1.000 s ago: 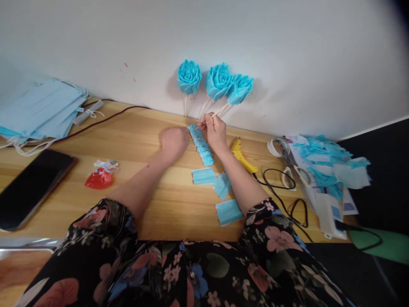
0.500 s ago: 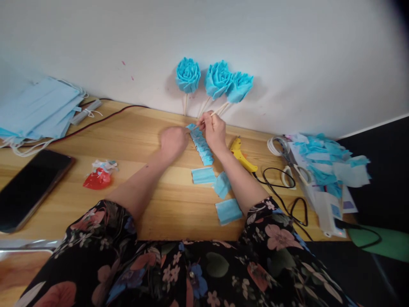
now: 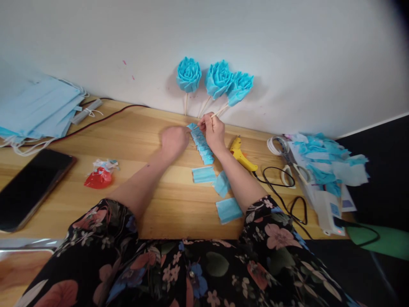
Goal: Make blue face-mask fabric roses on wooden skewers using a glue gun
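A pleated blue strip of folded pieces (image 3: 202, 146) lies on the wooden table between my hands. My right hand (image 3: 213, 129) is closed around a thin wooden stick (image 3: 220, 111), its fingertips at the strip's far end. Curled and slightly blurred, my left hand (image 3: 175, 140) meets that same end from the left; what its fingertips pinch is too small to make out. Nearer to me lie a flat blue piece (image 3: 204, 175), a crumpled one (image 3: 221, 184) and another flat one (image 3: 229, 210). Three blue fabric flowers (image 3: 188, 75) on sticks lean against the wall.
Right of my hands are a yellow glue gun (image 3: 242, 157) with a black cable, tape rolls (image 3: 277, 146), scissors (image 3: 303, 174), blue scraps (image 3: 326, 160) and a white power bank (image 3: 329, 213). To the left are blue masks (image 3: 41, 106), a phone (image 3: 35, 187) and red plastic (image 3: 99, 177).
Both hands stay at the far end of the strip, with only slight movement. The rightmost flower has tilted a little.
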The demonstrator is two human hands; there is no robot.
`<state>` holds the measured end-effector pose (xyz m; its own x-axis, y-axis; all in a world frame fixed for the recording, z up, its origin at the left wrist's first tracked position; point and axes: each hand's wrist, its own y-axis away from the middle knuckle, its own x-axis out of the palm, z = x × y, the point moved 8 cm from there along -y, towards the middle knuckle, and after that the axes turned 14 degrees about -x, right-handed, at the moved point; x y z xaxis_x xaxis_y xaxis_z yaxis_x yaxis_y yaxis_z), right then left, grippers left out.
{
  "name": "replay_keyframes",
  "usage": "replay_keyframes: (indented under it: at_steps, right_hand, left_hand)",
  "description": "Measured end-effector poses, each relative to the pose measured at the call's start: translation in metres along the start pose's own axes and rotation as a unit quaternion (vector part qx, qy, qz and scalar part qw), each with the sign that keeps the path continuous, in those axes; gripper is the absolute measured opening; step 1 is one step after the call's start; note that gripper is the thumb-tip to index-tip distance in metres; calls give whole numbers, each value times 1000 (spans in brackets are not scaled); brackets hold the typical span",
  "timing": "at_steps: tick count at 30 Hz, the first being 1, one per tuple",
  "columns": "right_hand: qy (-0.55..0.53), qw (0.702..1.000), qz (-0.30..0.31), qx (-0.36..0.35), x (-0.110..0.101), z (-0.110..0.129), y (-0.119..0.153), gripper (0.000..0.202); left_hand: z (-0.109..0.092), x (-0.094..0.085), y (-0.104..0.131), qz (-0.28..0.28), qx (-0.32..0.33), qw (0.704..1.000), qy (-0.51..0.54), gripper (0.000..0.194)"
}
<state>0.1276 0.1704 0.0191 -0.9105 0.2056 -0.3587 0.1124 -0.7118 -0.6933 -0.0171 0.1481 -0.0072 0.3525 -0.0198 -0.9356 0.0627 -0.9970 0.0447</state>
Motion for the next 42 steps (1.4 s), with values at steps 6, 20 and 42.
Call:
replay_keyframes:
  at_steps: [6, 20, 42]
  right_hand:
    - [8, 1000, 23, -9, 7, -3, 3, 53]
    - [16, 1000, -11, 8, -8, 8, -4, 55]
    - [38, 995, 94, -12, 4, 2, -1, 60]
  left_hand:
    - [4, -7, -1, -25, 3, 996, 80, 45]
    - [0, -4, 1, 1, 7, 998, 55, 44]
    - [7, -6, -5, -32, 22, 989, 146, 45]
